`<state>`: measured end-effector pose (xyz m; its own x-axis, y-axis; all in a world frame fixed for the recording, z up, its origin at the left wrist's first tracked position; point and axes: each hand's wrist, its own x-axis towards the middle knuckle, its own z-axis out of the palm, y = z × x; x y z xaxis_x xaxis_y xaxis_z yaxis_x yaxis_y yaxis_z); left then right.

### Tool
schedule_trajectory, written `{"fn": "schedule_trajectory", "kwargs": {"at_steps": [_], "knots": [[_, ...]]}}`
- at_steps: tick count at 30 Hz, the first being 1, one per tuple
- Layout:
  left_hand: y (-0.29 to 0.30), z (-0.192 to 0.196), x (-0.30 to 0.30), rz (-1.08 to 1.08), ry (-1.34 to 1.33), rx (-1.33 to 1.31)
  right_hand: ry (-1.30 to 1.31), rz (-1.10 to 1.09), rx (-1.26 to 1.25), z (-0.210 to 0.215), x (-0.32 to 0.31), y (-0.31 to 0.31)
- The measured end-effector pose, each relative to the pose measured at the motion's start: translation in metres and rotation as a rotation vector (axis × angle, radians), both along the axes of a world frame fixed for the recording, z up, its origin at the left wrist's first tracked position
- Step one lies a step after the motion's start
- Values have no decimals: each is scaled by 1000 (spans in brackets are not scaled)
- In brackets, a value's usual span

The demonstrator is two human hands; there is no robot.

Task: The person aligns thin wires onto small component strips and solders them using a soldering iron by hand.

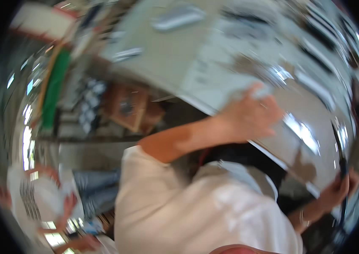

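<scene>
My left hand reaches over the near edge of a pale worktable. Its fingers look spread and hold nothing that I can see, though motion blurs them. At the far right, my right hand is closed round a dark, long thin thing that runs up and down past the fingers. Blur and the lens rim hide what kind of thing it is. Beyond my left hand, a shiny patch of clear wrap or glare lies on the table.
A silvery oblong object and a smaller one lie on the table. Left of it stand a brown wooden box and a green panel. Another person in a white shirt is at lower left.
</scene>
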<state>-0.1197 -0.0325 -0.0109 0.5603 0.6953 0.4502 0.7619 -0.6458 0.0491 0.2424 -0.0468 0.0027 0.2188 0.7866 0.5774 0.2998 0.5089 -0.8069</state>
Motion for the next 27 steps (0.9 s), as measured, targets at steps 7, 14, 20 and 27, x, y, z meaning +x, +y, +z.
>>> {"fn": "schedule_trajectory", "kwargs": {"at_steps": [7, 14, 20, 27], "knots": [[-7, 6, 8, 44, 93, 31, -204, -174, 264, -4, -16, 8], [-15, -2, 56, 35, -111, 143, -345, -191, 236, -45, 43, 4], [-37, 9, 53, 18, 7, -49, 569, -67, -180, -32, 34, -27], [-64, 2, 32, 101, 11, 125, 653, -11, -54, 7, -15, -13]]}}
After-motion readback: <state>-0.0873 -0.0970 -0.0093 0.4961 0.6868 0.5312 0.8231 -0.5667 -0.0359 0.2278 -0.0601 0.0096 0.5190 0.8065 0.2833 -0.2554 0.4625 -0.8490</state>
